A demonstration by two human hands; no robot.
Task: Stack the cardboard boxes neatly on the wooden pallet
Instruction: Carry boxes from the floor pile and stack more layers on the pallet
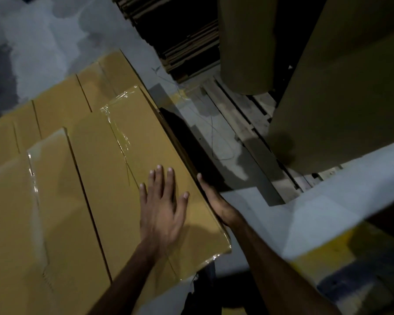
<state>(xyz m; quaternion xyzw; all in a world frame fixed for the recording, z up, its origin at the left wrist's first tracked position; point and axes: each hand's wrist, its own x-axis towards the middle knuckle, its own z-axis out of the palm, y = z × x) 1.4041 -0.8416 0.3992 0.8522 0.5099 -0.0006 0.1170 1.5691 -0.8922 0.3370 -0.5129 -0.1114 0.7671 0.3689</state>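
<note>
A long taped cardboard box (132,169) lies at the right end of a row of similar boxes (62,123), its right edge facing a dark gap above the floor (214,137). Clear tape (118,123) runs along its top and wraps its near corner.

The left hand (162,205) rests flat on the top of this box, palm down, fingers straight and slightly spread, the thumb out toward the right edge; the forearm comes up from the bottom of the view. The right hand (214,201) lies along the box's right side, fingers straight and pointing away from the person, pressed against the side wall just below the top edge; whether the palm touches fully is hard to tell in the shadow.

Across the gap to the right sits a wooden pallet (243,119), its slats partly bare. Tall brown boxes (339,98) stand on it. Behind, flattened cardboard sheets (187,42) are stacked in the dark.
</note>
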